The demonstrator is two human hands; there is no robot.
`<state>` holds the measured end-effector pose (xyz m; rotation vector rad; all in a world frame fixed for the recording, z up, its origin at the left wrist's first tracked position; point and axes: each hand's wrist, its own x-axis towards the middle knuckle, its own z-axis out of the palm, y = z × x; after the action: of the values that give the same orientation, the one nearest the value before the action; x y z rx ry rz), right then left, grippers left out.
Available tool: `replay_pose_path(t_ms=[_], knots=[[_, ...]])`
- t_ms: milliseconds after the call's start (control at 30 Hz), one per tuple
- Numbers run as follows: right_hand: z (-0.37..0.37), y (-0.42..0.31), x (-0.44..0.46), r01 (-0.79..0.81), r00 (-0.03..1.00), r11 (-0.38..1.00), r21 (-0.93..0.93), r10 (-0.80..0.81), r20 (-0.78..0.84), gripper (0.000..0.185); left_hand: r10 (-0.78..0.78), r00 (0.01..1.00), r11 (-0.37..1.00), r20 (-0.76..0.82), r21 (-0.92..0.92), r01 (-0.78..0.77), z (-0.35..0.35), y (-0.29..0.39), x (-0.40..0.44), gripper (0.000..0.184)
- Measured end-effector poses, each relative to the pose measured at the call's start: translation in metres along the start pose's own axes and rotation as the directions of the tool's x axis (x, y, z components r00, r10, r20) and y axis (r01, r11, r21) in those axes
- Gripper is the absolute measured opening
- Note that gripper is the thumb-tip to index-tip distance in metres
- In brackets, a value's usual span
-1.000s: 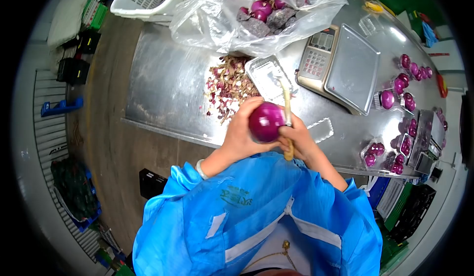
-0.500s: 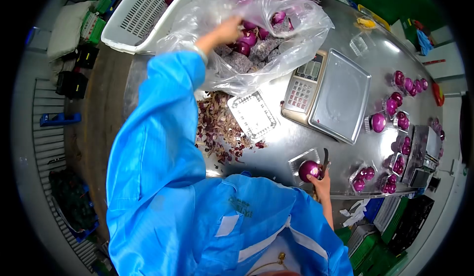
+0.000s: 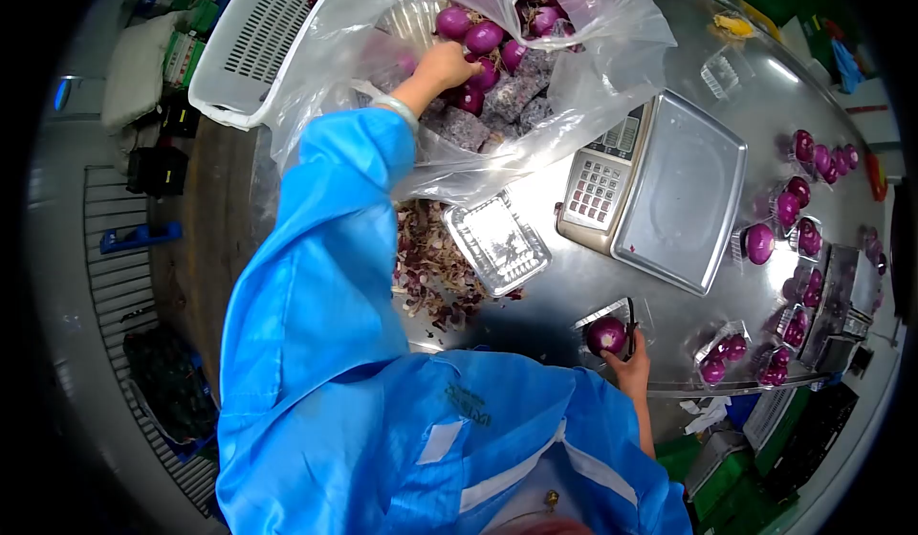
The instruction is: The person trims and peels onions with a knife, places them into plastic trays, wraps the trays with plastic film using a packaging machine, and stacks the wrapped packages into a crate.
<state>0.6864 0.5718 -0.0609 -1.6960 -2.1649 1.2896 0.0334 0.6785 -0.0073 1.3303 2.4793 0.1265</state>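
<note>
Left hand (image 3: 445,65): I see it inside the open mouth of the clear plastic bag (image 3: 612,76), the arm in its blue sleeve (image 3: 316,239) stretched forward, a pale band (image 3: 395,107) round the wrist
Left fingers: bent over the bagged red onions (image 3: 484,36), tips at one of them; from my end I cannot tell whether they clamp it or only touch it
Right hand (image 3: 629,371): close to the near edge of the desk (image 3: 693,323), at the side of the single red onion (image 3: 605,336)
Right fingers: clamped on a knife (image 3: 631,315), its dark, narrow blade pointing away from the body, its handle hidden from me; the thumb lies against the single red onion
Onion spot: the single red onion sits in a clear tray (image 3: 601,313), well apart from the bag
Bag contents: red onions around the left hand, with rough grey lumps (image 3: 464,126) that I cannot identify nearer the body
Peelings (image 3: 440,272): a loose, dry-looking heap on the desk, right of the sleeve
Plastic punnet (image 3: 499,243): I find it between the peelings and the weighing scale (image 3: 681,196)
Scale: metal pan on the right, keypad on the left
Packed onions (image 3: 760,243): groups in clear trays along the right side of the desk
White basket (image 3: 225,107): slotted, beside the bag on its left
</note>
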Motion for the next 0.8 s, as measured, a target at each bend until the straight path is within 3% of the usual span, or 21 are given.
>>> replay_pose_path(t_ms=[33, 67, 200, 300, 433, 467, 500, 567, 600, 667, 733, 800], knots=[[-0.007, -0.009, -0.001, 0.057, 0.998, 0.996, -0.062, -0.059, -0.026, 0.074, -0.048, 0.999, 0.997, 0.016, -0.06, 0.049, 0.015, 0.001, 0.009, 0.071], [-0.012, -0.019, -0.002, 0.113, 0.991, 0.986, -0.125, -0.12, -0.05, 0.072, -0.121, 0.992, 0.992, -0.04, 0.02, 0.122, 0.033, 0.003, 0.019, 0.078], [-0.022, -0.05, -0.005, 0.081, 0.993, 0.997, -0.016, -0.082, -0.083, 0.058, -0.218, 0.975, 0.97, -0.048, 0.099, 0.222, 0.047, 0.018, 0.016, 0.088], [-0.017, -0.055, -0.006, 0.1, 0.992, 0.995, 0.015, -0.098, -0.079, 0.055, -0.234, 0.966, 0.972, 0.11, -0.004, 0.236, 0.022, 0.026, 0.009, 0.088], [-0.015, -0.059, -0.013, 0.14, 0.986, 0.99, -0.025, -0.142, -0.089, 0.048, -0.084, 0.988, 0.996, -0.131, 0.018, 0.087, 0.016, 0.006, 0.001, 0.077], [-0.012, -0.057, -0.015, 0.225, 0.961, 0.972, -0.066, -0.233, -0.146, 0.045, -0.114, 0.989, 0.993, -0.096, 0.034, 0.117, -0.003, 0.008, -0.008, 0.075], [-0.013, -0.057, -0.018, 0.21, 0.967, 0.976, -0.052, -0.215, -0.134, 0.044, -0.176, 0.98, 0.982, 0.096, -0.046, 0.181, -0.029, 0.008, -0.016, 0.073], [-0.019, -0.077, -0.017, 0.191, 0.975, 0.981, -0.02, -0.192, -0.109, 0.042, -0.074, 0.994, 0.929, 0.079, -0.357, 0.098, -0.072, 0.013, -0.058, 0.074], [-0.02, -0.085, -0.017, 0.239, 0.963, 0.971, -0.019, -0.24, -0.126, 0.04, -0.066, 0.995, 0.784, 0.069, -0.613, 0.094, -0.075, 0.004, -0.075, 0.074], [-0.023, -0.112, -0.012, 0.343, 0.933, 0.939, -0.018, -0.343, -0.104, 0.039, -0.057, 0.997, 0.308, 0.042, -0.95, 0.058, -0.074, -0.012, -0.113, 0.078], [-0.025, -0.141, -0.008, 0.467, 0.881, 0.884, -0.029, -0.468, -0.073, 0.037, 0.023, 0.998, -0.045, 0.065, -0.997, 0.066, -0.089, 0.009, -0.19, 0.082], [-0.024, -0.174, -0.005, 0.56, 0.828, 0.828, -0.035, -0.561, -0.005, 0.042, 0.229, 0.971, -0.331, 0.069, -0.932, 0.144, -0.082, 0.017, -0.249, 0.079]])
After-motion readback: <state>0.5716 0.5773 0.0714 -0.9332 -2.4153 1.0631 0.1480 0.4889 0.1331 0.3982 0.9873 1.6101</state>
